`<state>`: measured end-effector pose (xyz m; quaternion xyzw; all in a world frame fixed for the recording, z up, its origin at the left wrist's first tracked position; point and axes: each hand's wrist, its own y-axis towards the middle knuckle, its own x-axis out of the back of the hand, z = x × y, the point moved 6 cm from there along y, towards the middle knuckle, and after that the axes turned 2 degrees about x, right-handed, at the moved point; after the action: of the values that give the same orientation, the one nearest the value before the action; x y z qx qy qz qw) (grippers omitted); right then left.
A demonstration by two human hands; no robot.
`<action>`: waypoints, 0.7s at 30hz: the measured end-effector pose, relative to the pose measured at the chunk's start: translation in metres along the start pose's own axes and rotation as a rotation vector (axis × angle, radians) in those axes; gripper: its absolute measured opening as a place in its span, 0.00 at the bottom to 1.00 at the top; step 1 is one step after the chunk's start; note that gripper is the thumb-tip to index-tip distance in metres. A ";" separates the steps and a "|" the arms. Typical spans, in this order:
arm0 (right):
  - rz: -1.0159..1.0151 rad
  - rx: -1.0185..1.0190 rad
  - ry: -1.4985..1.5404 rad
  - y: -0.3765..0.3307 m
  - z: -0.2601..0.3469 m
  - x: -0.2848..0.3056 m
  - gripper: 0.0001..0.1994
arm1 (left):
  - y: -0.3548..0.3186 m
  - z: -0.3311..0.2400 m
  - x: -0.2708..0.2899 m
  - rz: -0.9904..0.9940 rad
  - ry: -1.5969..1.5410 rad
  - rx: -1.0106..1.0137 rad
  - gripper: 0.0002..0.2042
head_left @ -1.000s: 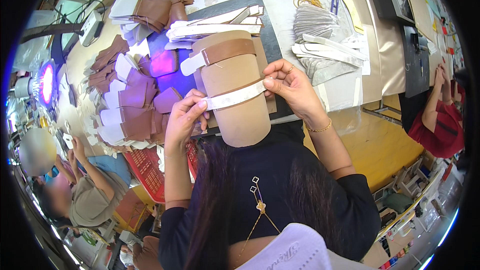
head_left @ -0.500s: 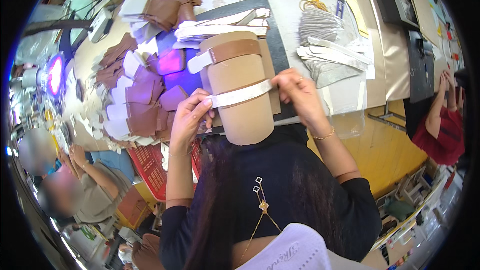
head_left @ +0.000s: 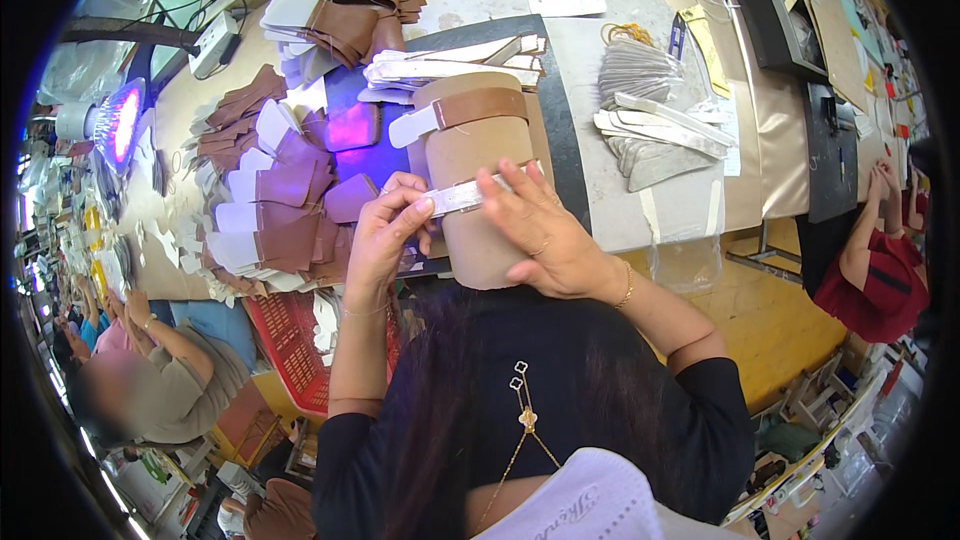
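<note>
A tan, rounded form (head_left: 482,152) stands on the table in front of me. Across its lower part lies a white strip (head_left: 458,198), whose left end my left hand (head_left: 385,230) pinches between thumb and fingers. Spread flat over the right part of that strip is my right hand (head_left: 545,235), its fingers apart and hiding what is beneath. Higher on the form, a brown leather strip (head_left: 482,106) wraps across, with a white tab (head_left: 413,126) at its left end.
Brown and white leather pieces (head_left: 290,195) lie in piles to the left, near a glowing purple lamp (head_left: 120,125). White strips (head_left: 455,70) lie behind the form; grey strips (head_left: 640,75) lie to the right. A red basket (head_left: 285,345) stands below the table edge. Other people sit on both sides.
My right hand has gone from pinching the white strip's right end to lying flat over it, further left. My left hand keeps its pinch.
</note>
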<state>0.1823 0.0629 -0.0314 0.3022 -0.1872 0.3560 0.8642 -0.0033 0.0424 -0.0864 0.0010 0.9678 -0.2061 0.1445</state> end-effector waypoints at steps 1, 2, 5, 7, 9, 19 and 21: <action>-0.127 -0.011 0.123 -0.007 -0.002 0.003 0.34 | 0.001 0.001 -0.001 0.027 -0.007 0.004 0.09; -0.150 -0.073 0.196 -0.013 -0.007 0.000 0.34 | 0.003 0.002 0.000 0.025 -0.008 0.011 0.09; -0.313 -0.202 0.431 -0.027 -0.018 -0.009 0.35 | 0.004 0.001 0.002 0.033 -0.008 0.017 0.08; -0.377 -0.289 0.551 -0.034 -0.023 -0.013 0.36 | 0.004 0.001 0.003 0.039 0.002 0.018 0.09; -0.431 -0.367 0.675 -0.040 -0.028 -0.016 0.36 | 0.004 0.001 0.003 0.051 0.006 0.023 0.09; -0.575 -0.694 0.678 -0.060 -0.056 0.012 0.29 | -0.013 -0.042 -0.014 0.151 0.317 0.280 0.09; -0.630 -0.625 0.072 -0.062 -0.054 0.051 0.26 | -0.017 -0.074 -0.036 0.299 0.363 0.128 0.09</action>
<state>0.2676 0.0889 -0.0684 0.0564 -0.1544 0.0117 0.9863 0.0096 0.0581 -0.0053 0.1906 0.9520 -0.2396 -0.0031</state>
